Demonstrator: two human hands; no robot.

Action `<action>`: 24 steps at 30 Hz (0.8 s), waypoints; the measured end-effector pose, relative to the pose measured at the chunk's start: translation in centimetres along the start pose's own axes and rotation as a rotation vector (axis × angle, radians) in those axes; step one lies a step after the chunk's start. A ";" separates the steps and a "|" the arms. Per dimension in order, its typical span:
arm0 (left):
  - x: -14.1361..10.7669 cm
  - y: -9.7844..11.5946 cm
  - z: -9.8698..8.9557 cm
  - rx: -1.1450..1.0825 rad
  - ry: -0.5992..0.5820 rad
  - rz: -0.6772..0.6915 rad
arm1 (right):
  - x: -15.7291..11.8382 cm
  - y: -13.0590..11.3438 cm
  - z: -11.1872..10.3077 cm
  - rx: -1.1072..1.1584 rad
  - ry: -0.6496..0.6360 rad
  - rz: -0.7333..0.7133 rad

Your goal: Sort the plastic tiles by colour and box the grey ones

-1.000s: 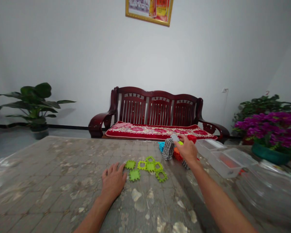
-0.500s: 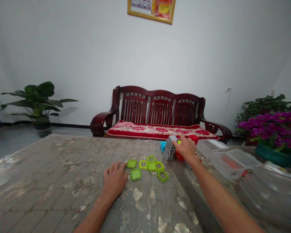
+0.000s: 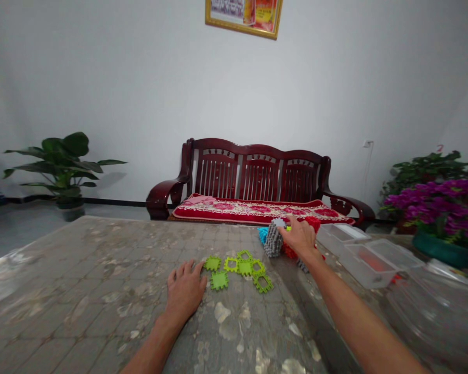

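My left hand [image 3: 185, 291] lies flat on the table, fingers spread, its index fingertip close to a green square tile [image 3: 212, 263]. Several toothed green pieces lie to its right, among them a second solid tile [image 3: 219, 280] and a joined group of solid and frame-shaped pieces [image 3: 245, 267]. My right hand [image 3: 299, 238] reaches over a heap at the table's far side, its fingers curled around a yellow-green piece [image 3: 288, 228] that shows between thumb and index finger. Beside the thumb stands a grey stack of toothed pieces [image 3: 273, 241]. Blue pieces [image 3: 262, 235] and red pieces [image 3: 312, 223] flank it.
Clear plastic boxes [image 3: 368, 267] stand right of the heap, one with something red inside. A transparent lid or container [image 3: 440, 306] is at the near right. Purple flowers in a green pot [image 3: 448, 249] stand at the right edge. A wooden bench [image 3: 259, 171] is behind the table.
The whole view has shifted very slightly. Both hands and the pieces keep their places.
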State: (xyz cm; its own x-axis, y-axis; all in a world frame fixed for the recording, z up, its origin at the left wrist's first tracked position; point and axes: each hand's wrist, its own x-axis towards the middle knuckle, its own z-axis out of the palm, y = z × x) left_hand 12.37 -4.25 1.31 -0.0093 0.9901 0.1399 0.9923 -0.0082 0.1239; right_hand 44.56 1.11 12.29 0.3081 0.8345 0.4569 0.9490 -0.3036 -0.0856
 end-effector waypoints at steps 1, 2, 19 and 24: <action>0.0 0.0 0.0 0.001 0.000 -0.001 | 0.0 0.0 0.0 0.002 -0.001 0.001; 0.0 0.0 0.0 0.004 0.004 -0.001 | 0.0 0.0 0.1 0.003 -0.002 0.002; 0.0 0.0 0.3 -0.011 0.042 0.002 | -5.0 -3.5 1.7 0.366 -0.122 -0.354; 0.0 0.0 0.3 -0.004 0.039 0.005 | -8.3 -7.8 4.2 0.365 -0.382 -0.625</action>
State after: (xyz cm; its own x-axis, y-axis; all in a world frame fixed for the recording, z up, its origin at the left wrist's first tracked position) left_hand 12.40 -4.22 1.05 -0.0096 0.9838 0.1791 0.9918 -0.0135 0.1272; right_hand 34.91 -1.51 5.47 -0.3457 0.9193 0.1878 0.8949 0.3833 -0.2286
